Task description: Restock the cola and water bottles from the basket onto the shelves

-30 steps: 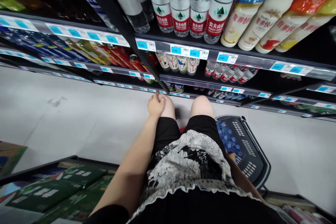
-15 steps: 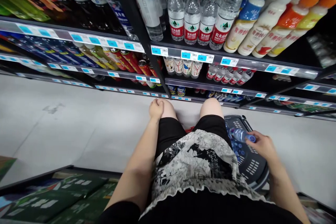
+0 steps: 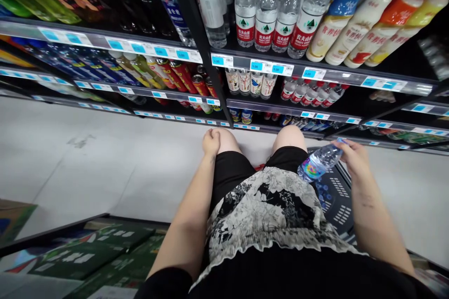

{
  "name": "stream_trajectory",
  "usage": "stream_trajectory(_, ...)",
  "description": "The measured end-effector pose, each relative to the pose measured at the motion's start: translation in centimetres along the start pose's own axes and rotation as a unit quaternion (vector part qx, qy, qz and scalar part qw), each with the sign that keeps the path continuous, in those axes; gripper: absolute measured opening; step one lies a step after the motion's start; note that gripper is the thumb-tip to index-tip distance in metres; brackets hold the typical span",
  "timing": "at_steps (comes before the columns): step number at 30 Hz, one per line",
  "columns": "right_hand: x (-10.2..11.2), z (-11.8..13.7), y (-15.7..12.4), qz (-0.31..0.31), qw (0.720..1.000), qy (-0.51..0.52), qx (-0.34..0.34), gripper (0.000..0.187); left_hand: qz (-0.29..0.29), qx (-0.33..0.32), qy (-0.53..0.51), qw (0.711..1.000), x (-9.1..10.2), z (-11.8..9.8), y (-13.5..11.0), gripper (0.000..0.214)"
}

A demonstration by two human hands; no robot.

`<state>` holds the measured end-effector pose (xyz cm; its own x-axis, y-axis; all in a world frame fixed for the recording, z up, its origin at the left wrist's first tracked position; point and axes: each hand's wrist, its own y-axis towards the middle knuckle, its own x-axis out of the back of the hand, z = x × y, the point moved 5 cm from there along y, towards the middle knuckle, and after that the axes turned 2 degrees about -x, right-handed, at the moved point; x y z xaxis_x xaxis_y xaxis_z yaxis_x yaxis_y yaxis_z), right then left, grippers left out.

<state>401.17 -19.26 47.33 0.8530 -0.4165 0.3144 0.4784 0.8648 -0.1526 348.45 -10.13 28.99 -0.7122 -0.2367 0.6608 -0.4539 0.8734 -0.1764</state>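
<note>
My right hand (image 3: pixel 355 156) grips a clear water bottle (image 3: pixel 321 160) by its blue-capped neck. The bottle tilts, base toward my thigh, and its label is brightly multicoloured. Below it stands a dark shopping basket (image 3: pixel 338 189), partly hidden by the bottle and my clothes, with several small blue-capped bottles (image 3: pixel 323 195) inside. On my left knee rests my left hand (image 3: pixel 211 142), holding nothing, its fingers laid over the side of the knee and partly out of sight.
Drink shelves (image 3: pixel 326 74) run across the front, with red-capped water bottles (image 3: pixel 264 14), milk drink bottles (image 3: pixel 336 18) and cans (image 3: pixel 199 85). Behind me at lower left, green boxes (image 3: pixel 77 257) lie on a low display. Pale floor (image 3: pixel 87 163) stretches to my left.
My right hand has lifted the water bottle up out of the basket, so its label now shows. My left hand stays on the knee. The view has shifted slightly.
</note>
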Motion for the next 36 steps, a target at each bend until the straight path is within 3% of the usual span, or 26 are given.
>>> stream_trajectory(3, -1.3, -1.4, 0.0, -0.067, 0.996, 0.049, -0.039, 0.052, 0.002, -0.001, -0.008, 1.000, -0.1, -0.1, 0.0, 0.059)
stream_trajectory(8, -2.1, -1.0, -1.3, -0.058, 0.995, -0.045, 0.071, 0.053, 0.003, -0.007, -0.013, 1.000, -0.4, -0.7, 0.0, 0.057)
stream_trajectory(12, -2.9, -1.4, -2.7, -0.068, 0.990, -0.046, 0.114, 0.060, -0.002, -0.015, -0.013, 1.000, -0.5, -1.2, -0.2, 0.057)
stream_trajectory(20, -1.9, -2.9, -4.9, -0.055, 0.989, 0.071, 0.114, 0.077, -0.010, -0.034, -0.022, 0.999, -0.2, -1.6, -0.5, 0.057)
stream_trajectory(26, -0.7, -5.3, -4.3, -0.024, 0.990, 0.124, 0.060, 0.061, -0.021, -0.034, -0.025, 0.999, 0.7, -1.8, -0.9, 0.057)
stream_trajectory(31, -0.2, -7.3, -3.2, -0.071, 0.984, 0.159, 0.033, 0.068, -0.029, -0.030, -0.041, 0.998, 1.5, -1.6, -1.4, 0.057)
stream_trajectory(36, -0.1, -7.5, -3.8, -0.105, 0.978, 0.174, 0.048, 0.070, -0.046, -0.035, -0.035, 0.998, 2.0, -1.4, -1.5, 0.055)
